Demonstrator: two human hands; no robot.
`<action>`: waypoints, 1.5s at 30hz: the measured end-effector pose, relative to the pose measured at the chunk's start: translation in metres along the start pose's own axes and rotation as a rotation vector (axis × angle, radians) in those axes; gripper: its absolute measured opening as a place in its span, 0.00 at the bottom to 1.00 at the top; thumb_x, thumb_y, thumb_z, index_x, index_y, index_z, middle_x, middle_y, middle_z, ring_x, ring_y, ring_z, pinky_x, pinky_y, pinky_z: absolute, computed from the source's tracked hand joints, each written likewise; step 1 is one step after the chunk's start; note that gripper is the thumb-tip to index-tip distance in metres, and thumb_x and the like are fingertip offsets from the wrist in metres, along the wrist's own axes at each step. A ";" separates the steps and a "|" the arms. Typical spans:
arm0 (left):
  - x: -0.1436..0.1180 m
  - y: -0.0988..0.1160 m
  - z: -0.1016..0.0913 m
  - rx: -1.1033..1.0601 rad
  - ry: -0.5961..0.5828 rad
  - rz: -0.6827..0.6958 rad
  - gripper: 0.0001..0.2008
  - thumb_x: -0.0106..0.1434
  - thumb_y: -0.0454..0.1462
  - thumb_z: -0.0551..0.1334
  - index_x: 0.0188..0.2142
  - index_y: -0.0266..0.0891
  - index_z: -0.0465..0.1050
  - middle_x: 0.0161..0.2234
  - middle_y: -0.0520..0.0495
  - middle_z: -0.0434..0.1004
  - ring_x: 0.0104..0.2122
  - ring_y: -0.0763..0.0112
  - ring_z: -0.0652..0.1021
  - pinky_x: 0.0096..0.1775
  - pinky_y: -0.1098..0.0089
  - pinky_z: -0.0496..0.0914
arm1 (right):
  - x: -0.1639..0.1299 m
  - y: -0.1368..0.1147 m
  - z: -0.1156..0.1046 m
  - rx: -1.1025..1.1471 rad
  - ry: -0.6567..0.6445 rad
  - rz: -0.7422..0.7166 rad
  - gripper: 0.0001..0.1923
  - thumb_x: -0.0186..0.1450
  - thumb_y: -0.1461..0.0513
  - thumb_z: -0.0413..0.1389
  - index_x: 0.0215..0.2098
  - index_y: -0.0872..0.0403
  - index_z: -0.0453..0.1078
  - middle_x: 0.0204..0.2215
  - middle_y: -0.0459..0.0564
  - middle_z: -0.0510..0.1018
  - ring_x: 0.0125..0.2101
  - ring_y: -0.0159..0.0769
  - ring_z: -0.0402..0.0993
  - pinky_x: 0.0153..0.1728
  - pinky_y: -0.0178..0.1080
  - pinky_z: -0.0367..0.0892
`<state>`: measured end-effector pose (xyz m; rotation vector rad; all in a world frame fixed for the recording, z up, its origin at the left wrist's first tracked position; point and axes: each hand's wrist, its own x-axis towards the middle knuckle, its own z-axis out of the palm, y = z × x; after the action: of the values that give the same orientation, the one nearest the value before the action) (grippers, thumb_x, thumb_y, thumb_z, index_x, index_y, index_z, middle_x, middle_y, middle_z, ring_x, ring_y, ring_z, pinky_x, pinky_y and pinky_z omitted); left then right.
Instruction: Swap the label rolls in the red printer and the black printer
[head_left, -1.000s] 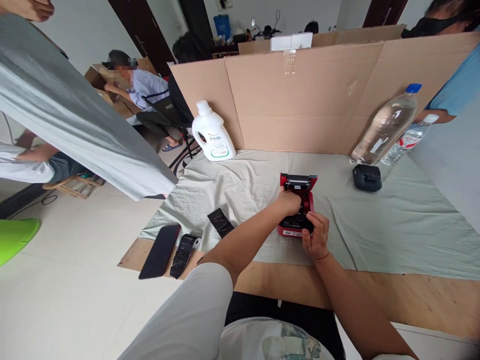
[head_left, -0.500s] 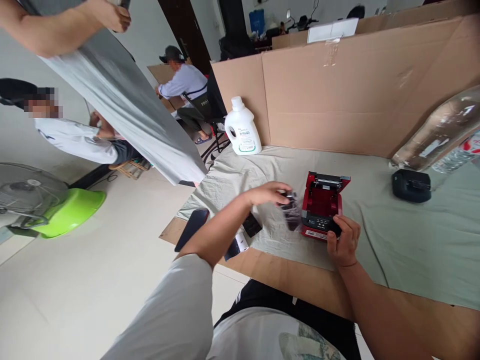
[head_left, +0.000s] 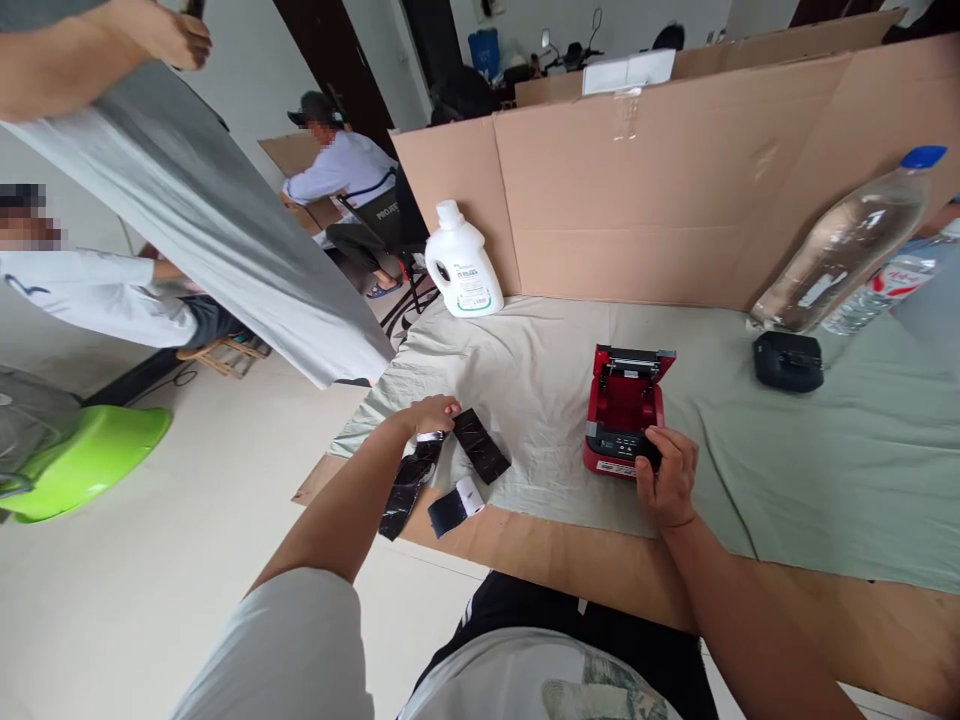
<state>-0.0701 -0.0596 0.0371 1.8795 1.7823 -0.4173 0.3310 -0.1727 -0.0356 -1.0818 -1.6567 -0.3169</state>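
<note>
Two hands apart now: left hand (head_left: 433,413) setting black strip (head_left: 409,480) down on bench (head_left: 600,560) left of emptied red printer (head_left: 625,425), right hand (head_left: 666,475) gripping its near edge.

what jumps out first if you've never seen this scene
A small red printer with its lid open sits mid-table on the pale cloth, the right hand gripping its front edge. To its left, the left hand rests on black wrapped rolls near the table edge, while a white detergent jug stands against the cardboard wall.
</note>
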 end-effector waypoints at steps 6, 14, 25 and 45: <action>0.005 0.055 0.003 0.277 0.170 0.069 0.16 0.53 0.35 0.59 0.43 0.39 0.72 0.46 0.41 0.76 0.49 0.54 0.74 0.48 0.61 0.67 | 0.001 -0.002 -0.002 0.025 -0.013 0.013 0.19 0.66 0.62 0.50 0.55 0.54 0.63 0.45 0.57 0.72 0.47 0.44 0.69 0.48 0.50 0.66; 0.005 0.080 0.005 0.260 0.041 0.086 0.24 0.46 0.33 0.66 0.46 0.39 0.72 0.44 0.41 0.76 0.41 0.55 0.77 0.36 0.68 0.69 | 0.005 -0.003 -0.005 0.053 -0.023 0.024 0.17 0.65 0.64 0.51 0.53 0.54 0.64 0.45 0.57 0.72 0.46 0.43 0.69 0.47 0.50 0.68; -0.045 0.213 -0.035 -0.540 -0.444 1.041 0.24 0.55 0.44 0.67 0.50 0.38 0.72 0.40 0.45 0.76 0.39 0.65 0.75 0.40 0.68 0.68 | 0.013 -0.008 -0.006 0.055 0.021 0.085 0.28 0.60 0.60 0.60 0.57 0.50 0.60 0.48 0.57 0.71 0.47 0.45 0.69 0.45 0.53 0.70; 0.024 0.276 0.022 0.178 0.332 0.745 0.05 0.59 0.35 0.62 0.31 0.41 0.78 0.39 0.47 0.80 0.43 0.62 0.78 0.50 0.62 0.65 | 0.014 -0.011 -0.014 0.041 -0.092 -0.031 0.13 0.58 0.64 0.56 0.41 0.50 0.72 0.36 0.49 0.78 0.44 0.44 0.70 0.46 0.49 0.65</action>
<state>0.2072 -0.0537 0.0475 2.6752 1.1010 0.0207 0.3315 -0.1813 -0.0144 -1.0542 -1.7557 -0.2558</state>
